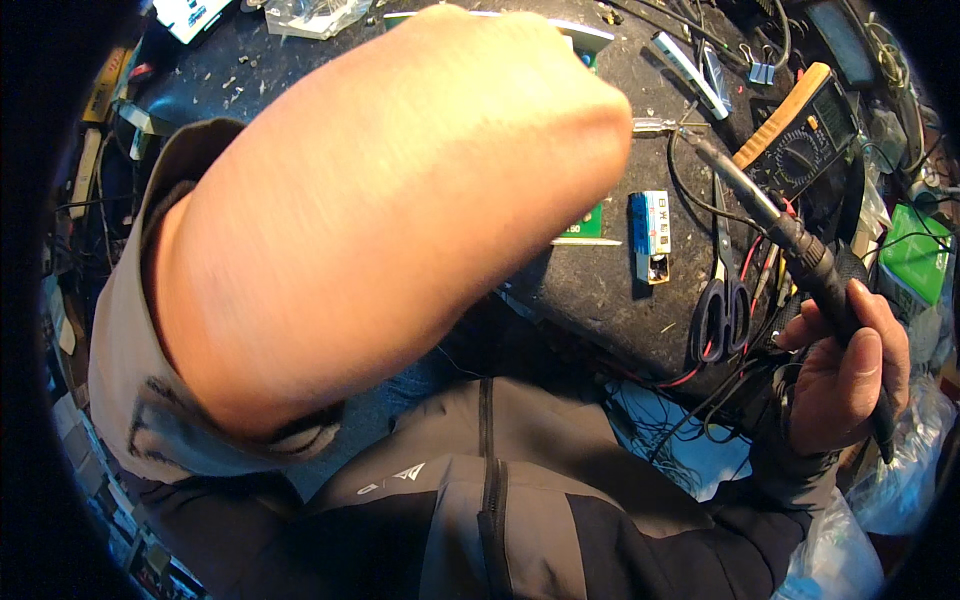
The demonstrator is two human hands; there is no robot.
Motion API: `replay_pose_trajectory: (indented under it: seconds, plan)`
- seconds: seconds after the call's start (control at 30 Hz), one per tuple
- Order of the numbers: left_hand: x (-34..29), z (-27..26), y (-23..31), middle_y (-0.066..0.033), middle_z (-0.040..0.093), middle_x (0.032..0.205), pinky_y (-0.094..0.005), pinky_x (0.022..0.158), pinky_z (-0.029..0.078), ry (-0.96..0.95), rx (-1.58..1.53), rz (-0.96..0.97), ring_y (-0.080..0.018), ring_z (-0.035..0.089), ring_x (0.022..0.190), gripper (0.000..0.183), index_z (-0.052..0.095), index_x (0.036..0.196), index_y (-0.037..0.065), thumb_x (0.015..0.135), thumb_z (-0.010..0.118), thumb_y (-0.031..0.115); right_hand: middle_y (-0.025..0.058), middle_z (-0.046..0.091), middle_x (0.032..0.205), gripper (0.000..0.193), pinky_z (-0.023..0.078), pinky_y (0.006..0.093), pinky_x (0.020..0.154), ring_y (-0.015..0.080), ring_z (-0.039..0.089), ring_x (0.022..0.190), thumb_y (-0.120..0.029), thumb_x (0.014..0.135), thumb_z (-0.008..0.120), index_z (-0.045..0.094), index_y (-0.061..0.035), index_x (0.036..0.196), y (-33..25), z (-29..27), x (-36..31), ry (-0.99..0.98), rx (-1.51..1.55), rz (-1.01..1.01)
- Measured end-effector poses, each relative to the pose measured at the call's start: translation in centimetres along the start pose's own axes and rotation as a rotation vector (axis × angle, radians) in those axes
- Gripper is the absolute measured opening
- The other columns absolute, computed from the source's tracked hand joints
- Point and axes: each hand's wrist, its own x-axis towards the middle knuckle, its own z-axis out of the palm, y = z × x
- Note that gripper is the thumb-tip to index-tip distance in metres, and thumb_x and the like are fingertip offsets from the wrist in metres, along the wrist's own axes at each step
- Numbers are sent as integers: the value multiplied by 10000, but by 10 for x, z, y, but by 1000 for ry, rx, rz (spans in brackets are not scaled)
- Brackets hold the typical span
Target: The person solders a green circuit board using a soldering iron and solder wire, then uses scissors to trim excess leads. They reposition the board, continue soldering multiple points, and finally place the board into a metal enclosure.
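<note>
My left forearm, its sleeve pushed back, reaches large across the view, and my left hand (520, 90) is bent down at its far end with the fingers hidden. Beneath it, part of a green circuit board (582, 222) shows. A short shiny, pale tube-like piece (655, 125) juts out past the hand's right edge; I cannot make out whether the hand holds it. At the right, my right hand (850, 370) is closed round the dark handle of a soldering iron (765, 210). The iron slants up and left, its tip close to the shiny piece.
A small blue-and-white box (650, 236) stands on the dark work mat (610, 310). Dark-handled scissors (722, 310), cables and a multimeter (800, 150) lie to the right. Farther off are a white pen-like stick (690, 75) and a binder clip (760, 70). A green case (915, 252) sits at the right edge.
</note>
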Motion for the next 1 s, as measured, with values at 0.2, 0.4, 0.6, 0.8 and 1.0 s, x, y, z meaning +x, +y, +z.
replay_pose_trajectory:
  seconds: [0.2, 0.4, 0.6, 0.8, 1.0]
  plan:
    - [-4, -17, -5, -127, 646, 845, -326, 678, 490, 86, -230, -69, -264, 636, 780, 102, 646, 897, -21, 804, 687, -5, 217, 621, 864, 495, 541, 351, 563, 255, 622, 634, -379, 984, 535, 582, 54, 1219, 8, -11, 1, 140, 109, 48]
    - [-12, -39, 0, -91, 658, 1139, -301, 862, 472, 49, -329, -369, -189, 615, 1007, 362, 638, 1159, -2, 836, 745, 123, 209, 627, 888, 495, 552, 351, 557, 258, 642, 688, -367, 986, 533, 581, 65, 1223, 15, -24, 0, 156, 123, 36]
    - [-54, -8, -27, -125, 569, 1343, -351, 1048, 405, 412, -377, -247, -236, 544, 1214, 704, 515, 1348, -19, 785, 806, 286, 192, 670, 899, 463, 540, 314, 587, 228, 652, 714, -318, 987, 501, 590, 72, 1218, 22, -39, 23, 286, 30, 72]
    - [-75, 29, -38, -231, 251, 1553, -404, 1206, 151, 284, -689, -207, -323, 225, 1464, 1458, 158, 1508, -92, 432, 983, 446, 146, 646, 1195, 362, 546, 274, 820, 190, 671, 1001, -191, 1025, 479, 575, 59, 1269, 53, -78, 120, 271, 171, -150]
    - [-79, 50, -38, -224, 225, 1560, -392, 1208, 143, 296, -810, -255, -312, 211, 1469, 1414, 90, 1527, -71, 510, 969, 365, 117, 633, 1207, 311, 538, 277, 854, 184, 656, 1025, -166, 1008, 510, 590, 32, 1234, 103, -81, 257, 310, 390, -138]
